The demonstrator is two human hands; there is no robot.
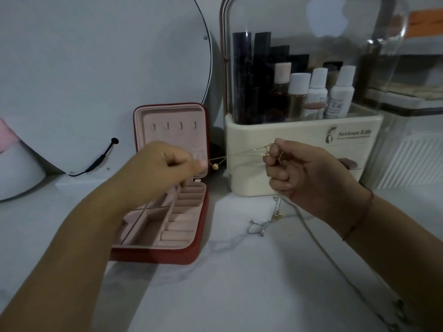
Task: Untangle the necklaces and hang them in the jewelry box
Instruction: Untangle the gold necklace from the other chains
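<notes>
A thin gold necklace (221,159) is drawn taut in the air between the two hands, its long axis running left to right and rising a little toward the right, with a small gold ball pendant (215,166) hanging near its left end; a silver necklace (260,227) drops from the right fist and trails onto the marble table (215,295); the red jewelry box (199,250) stands open just left of it, its lid upright with four hooks (174,126) showing; a cream cosmetic organizer (299,130) stands behind the chain, a round mirror (96,68) to the left; the left hand (167,164), fingers curled, pinches the gold chain's end in front of the lid; the right hand (294,168) is clenched around the bunched chains.
</notes>
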